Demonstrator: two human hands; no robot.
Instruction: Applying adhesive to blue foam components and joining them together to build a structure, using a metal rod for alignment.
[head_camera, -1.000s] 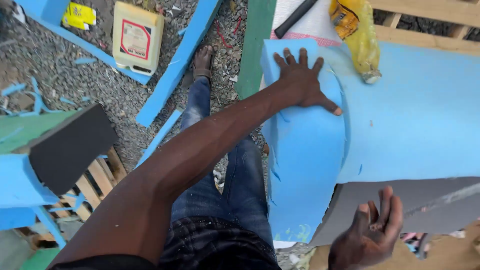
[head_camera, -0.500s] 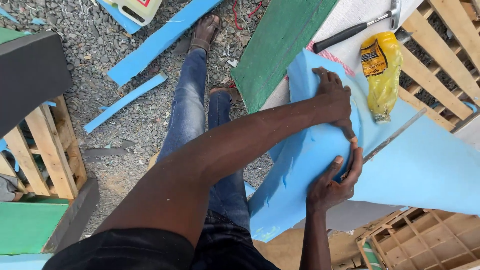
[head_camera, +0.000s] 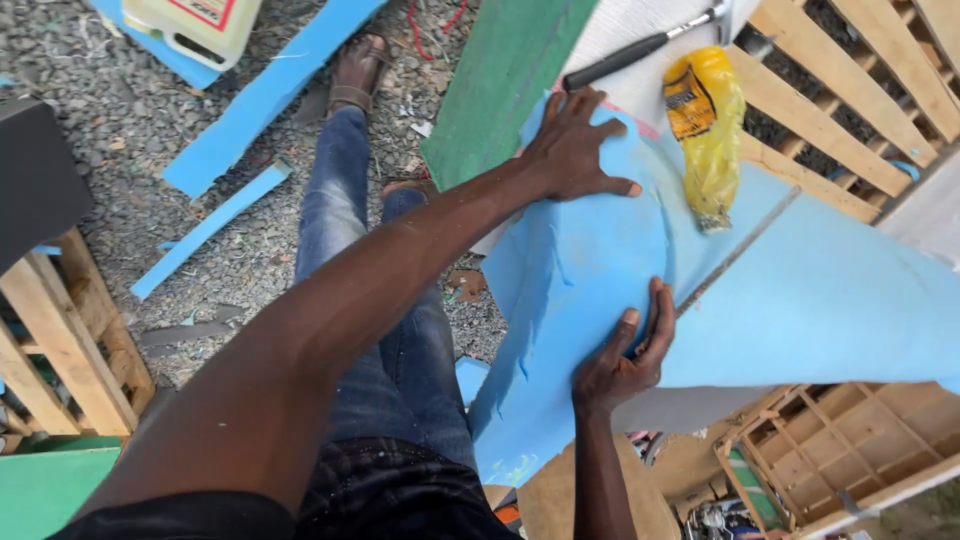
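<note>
Blue foam sheet (head_camera: 600, 260) under both hands (head_camera: 575, 150)

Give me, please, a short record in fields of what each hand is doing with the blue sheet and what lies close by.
left hand: flat, fingers spread, pressing on the blue foam sheet
right hand: fingers curled over the sheet's edge
sheet: curved, bent over a bench
yellow bag: lying beside the left hand
hammer: beyond the left hand
ground: gravel with blue strips
</note>
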